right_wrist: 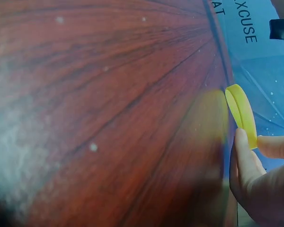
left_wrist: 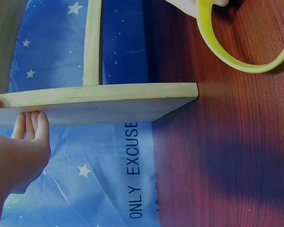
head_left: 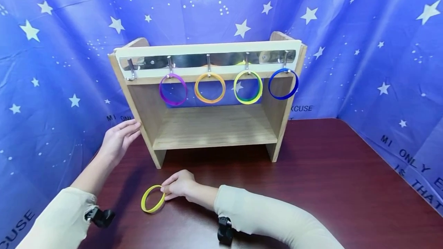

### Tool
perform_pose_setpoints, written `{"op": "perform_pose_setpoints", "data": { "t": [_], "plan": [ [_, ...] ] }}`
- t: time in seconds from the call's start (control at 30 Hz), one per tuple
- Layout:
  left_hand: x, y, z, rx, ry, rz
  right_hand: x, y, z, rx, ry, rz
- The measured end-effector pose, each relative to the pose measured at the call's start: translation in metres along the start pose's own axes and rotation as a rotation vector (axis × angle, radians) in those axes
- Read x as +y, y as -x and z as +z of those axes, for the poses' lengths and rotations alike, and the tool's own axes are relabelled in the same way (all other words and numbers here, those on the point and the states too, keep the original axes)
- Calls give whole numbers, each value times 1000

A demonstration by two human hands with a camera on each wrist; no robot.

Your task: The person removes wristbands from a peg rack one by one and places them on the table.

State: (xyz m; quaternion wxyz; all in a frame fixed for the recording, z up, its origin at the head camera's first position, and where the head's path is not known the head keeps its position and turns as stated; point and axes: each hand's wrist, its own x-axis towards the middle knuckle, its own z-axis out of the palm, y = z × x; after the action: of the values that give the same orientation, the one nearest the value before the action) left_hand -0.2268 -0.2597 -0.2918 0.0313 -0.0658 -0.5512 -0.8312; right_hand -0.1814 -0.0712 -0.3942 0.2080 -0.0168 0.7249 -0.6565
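Note:
My right hand pinches the edge of a yellow wristband between thumb and fingers, close over the table in front of the shelf's left foot. The band is an open loop; in the right wrist view it appears nearly edge-on. My left hand touches the left side panel of a wooden shelf. Its fingers lie fairly straight against the panel's outer face, with the thumb at the front edge. Hooks on the shelf's top rail carry a purple wristband, orange, yellow-green and blue ones.
A metal hook strip runs along the white rail; its leftmost hook carries no band. The shelf stands on a dark red-brown table. Blue star-printed cloth hangs behind and at both sides.

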Motion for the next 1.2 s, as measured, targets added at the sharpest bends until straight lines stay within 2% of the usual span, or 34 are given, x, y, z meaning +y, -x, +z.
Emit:
{"op": "perform_pose_setpoints", "data": {
  "t": [0.2, 0.57, 0.9, 1.2],
  "plan": [
    [3, 0, -2, -21, -1, 5, -1, -2, 8, 34, 38, 0],
    [6, -3, 2, -8, -8, 3, -6, -4, 10, 63, 93, -10],
    [4, -1, 1, -9, -1, -10, -6, -2, 9, 95, 184, -35],
    [0, 1, -1, -8, 14, 0, -4, -2, 4, 58, 151, -23]
  ]
}}
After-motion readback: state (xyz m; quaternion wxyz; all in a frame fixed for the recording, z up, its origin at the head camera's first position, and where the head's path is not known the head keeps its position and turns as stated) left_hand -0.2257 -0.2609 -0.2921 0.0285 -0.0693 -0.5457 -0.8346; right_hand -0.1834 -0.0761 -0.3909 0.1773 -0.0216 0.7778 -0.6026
